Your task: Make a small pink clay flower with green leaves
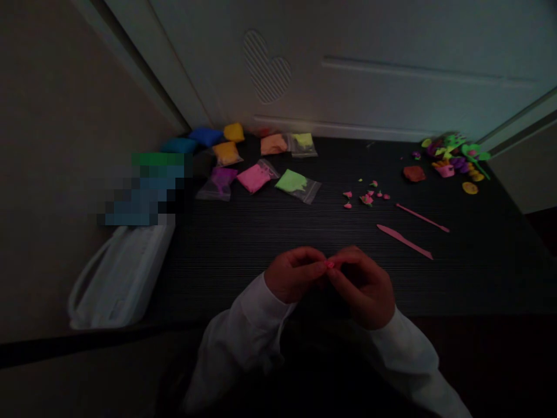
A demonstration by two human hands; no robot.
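White casing marks the far left, where a pale case [126, 278] lies on our dark tabletop [235, 232]. Beyond it sit the packets, among them a purple one [221, 179], a pink one [253, 177] and a light green one [292, 182], near enough for us to reach over.

Next comes our left hand [288, 274], thumb and forefinger brought together on the small pink piece [330, 265]. That piece is up between our two hands, over the near part of the tabletop. Our right hand [365, 285] pinches it from the other side; how hard we press, we cannot tell.

It looks soft, so we judge it best to let one hand steady it while the other shapes with light touches, turning it a little between pinches so neither side flattens. Bringing it nearer the light would help us, since the scene is dim.

Farther right, tiny pink-and-green pieces [366, 200] serve as a guide for size. Beside them lie a broad pink tool [404, 241] and a thin pink tool [422, 218], handy for creases too fine for fingertips. Rightmost, colourful shaped pieces [444, 169] crowd the back corner.
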